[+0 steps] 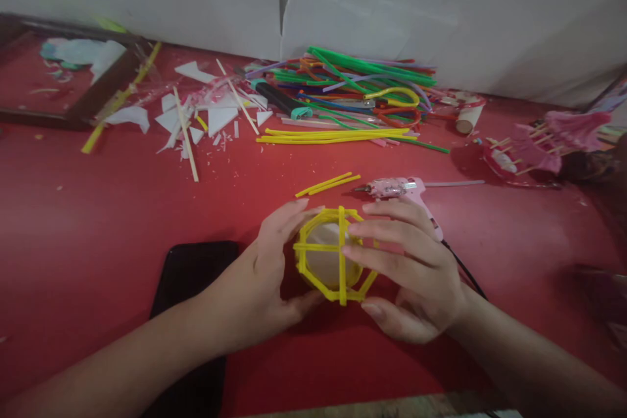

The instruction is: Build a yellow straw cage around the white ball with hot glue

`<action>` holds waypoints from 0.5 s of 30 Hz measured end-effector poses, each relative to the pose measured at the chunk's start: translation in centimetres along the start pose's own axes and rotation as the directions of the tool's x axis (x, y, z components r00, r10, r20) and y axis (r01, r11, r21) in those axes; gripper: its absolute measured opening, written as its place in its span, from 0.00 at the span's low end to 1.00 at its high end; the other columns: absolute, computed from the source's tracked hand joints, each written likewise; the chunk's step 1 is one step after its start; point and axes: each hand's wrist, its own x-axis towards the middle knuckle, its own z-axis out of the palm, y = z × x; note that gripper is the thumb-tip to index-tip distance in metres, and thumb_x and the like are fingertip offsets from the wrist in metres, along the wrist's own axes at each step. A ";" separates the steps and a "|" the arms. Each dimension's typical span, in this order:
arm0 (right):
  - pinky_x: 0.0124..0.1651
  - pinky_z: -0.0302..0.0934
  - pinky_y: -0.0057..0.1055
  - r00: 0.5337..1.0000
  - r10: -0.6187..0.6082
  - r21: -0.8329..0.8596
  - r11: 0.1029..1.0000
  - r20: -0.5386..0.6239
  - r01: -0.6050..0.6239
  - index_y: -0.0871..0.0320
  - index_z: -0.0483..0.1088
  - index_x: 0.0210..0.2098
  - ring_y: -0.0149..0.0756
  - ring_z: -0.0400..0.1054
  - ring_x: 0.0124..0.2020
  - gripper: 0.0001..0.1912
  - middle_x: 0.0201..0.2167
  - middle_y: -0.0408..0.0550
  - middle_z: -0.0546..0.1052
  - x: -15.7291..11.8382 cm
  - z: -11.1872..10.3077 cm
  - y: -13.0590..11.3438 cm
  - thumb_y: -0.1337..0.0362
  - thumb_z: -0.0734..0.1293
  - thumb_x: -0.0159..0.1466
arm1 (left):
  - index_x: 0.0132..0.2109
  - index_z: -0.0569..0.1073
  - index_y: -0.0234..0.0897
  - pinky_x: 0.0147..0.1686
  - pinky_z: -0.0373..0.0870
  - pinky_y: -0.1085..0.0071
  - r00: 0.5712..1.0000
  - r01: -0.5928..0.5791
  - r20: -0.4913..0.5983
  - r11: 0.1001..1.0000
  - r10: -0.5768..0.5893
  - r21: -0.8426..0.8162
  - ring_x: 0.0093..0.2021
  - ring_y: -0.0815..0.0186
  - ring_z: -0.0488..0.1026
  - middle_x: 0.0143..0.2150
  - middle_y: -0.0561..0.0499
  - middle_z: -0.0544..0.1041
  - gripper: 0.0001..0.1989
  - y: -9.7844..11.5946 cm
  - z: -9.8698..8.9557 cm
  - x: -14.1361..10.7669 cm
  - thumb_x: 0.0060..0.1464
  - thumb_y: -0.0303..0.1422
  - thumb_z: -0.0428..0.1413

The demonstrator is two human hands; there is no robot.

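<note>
Here, both hands close around a small cage of yellow pipe cleaners point(329, 255) wrapped about a pale round form, low on the red tabletop point(98, 209) at about six o'clock from the table's middle. The left hand point(267, 274) cups the cage from its nine o'clock side, fingers curled over the top and thumb tucked under the bottom edge, so the frame is probably braced against rolling. The right hand point(411, 268) presses in from three o'clock, fingers nearly straight and laid flat across the ribs, thumb below; this looks like a steadying hold that pins the ribs against the form. Both hands are half closed on this one thing.

At twelve o'clock from the cage lie two short yellow pipe-cleaner pieces point(327, 184), side by side and touching. At one o'clock lies one pink glue gun point(404, 191), just beyond the right fingers, its black cord point(463, 271) running past the right wrist. At eight o'clock, one black phone point(193, 300) lies flat, partly under the left forearm. Far back at twelve o'clock sits a heap of coloured pipe cleaners and straws point(353, 88), too tangled to count, with white paper scraps point(206, 111) at eleven o'clock.
</note>
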 end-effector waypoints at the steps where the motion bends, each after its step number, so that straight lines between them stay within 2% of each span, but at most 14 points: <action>1: 0.56 0.67 0.52 1.000 -0.009 -0.015 1.000 -0.003 0.009 0.48 0.75 0.53 0.52 0.73 0.53 0.22 0.47 0.48 0.81 0.0 0.1 0.0 0.51 0.68 0.61 | 0.73 0.45 0.52 0.67 0.68 0.40 1.000 -0.011 0.000 1.000 0.011 0.013 0.72 0.39 0.61 0.70 0.39 0.62 0.47 0.0 0.0 0.0 0.57 0.41 0.64; 4: 0.56 0.65 0.53 1.000 -0.014 -0.033 0.999 0.002 0.014 0.49 0.76 0.52 0.52 0.74 0.52 0.22 0.46 0.48 0.82 -0.2 0.4 0.2 0.52 0.69 0.60 | 0.74 0.42 0.49 0.65 0.69 0.38 1.000 -0.023 0.003 0.999 0.023 0.040 0.71 0.40 0.62 0.69 0.37 0.63 0.48 0.1 0.1 0.1 0.57 0.39 0.63; 7: 0.56 0.65 0.55 1.000 0.000 -0.037 0.999 -0.002 0.000 0.46 0.75 0.52 0.53 0.74 0.53 0.21 0.46 0.47 0.82 -0.3 0.6 0.2 0.53 0.68 0.60 | 0.73 0.38 0.51 0.65 0.68 0.36 1.000 -0.010 0.009 1.000 0.010 0.014 0.70 0.40 0.63 0.69 0.37 0.63 0.52 0.0 0.2 0.1 0.54 0.37 0.64; 11: 0.57 0.67 0.54 1.000 0.017 0.003 1.000 -0.008 -0.017 0.50 0.74 0.53 0.52 0.73 0.54 0.20 0.48 0.51 0.81 -0.1 0.2 0.1 0.54 0.67 0.62 | 0.73 0.40 0.51 0.65 0.68 0.38 1.000 -0.022 0.004 1.000 0.022 0.008 0.71 0.39 0.62 0.70 0.36 0.62 0.52 0.0 0.1 0.2 0.53 0.36 0.65; 13: 0.58 0.67 0.54 0.998 0.058 0.042 0.997 -0.002 -0.058 0.51 0.72 0.54 0.52 0.73 0.54 0.21 0.49 0.53 0.80 0.1 -0.2 0.1 0.56 0.67 0.63 | 0.74 0.42 0.49 0.65 0.68 0.38 1.000 -0.022 0.021 1.000 0.022 0.003 0.72 0.38 0.59 0.71 0.36 0.60 0.51 0.2 -0.2 0.1 0.52 0.33 0.63; 15: 0.58 0.68 0.55 0.988 0.150 0.084 0.985 -0.022 -0.147 0.50 0.71 0.55 0.50 0.73 0.53 0.20 0.48 0.52 0.79 0.1 -0.7 0.2 0.60 0.68 0.63 | 0.74 0.39 0.48 0.65 0.68 0.39 0.998 -0.005 0.067 0.999 0.008 -0.045 0.72 0.39 0.60 0.73 0.35 0.58 0.53 0.4 -0.6 0.1 0.50 0.29 0.61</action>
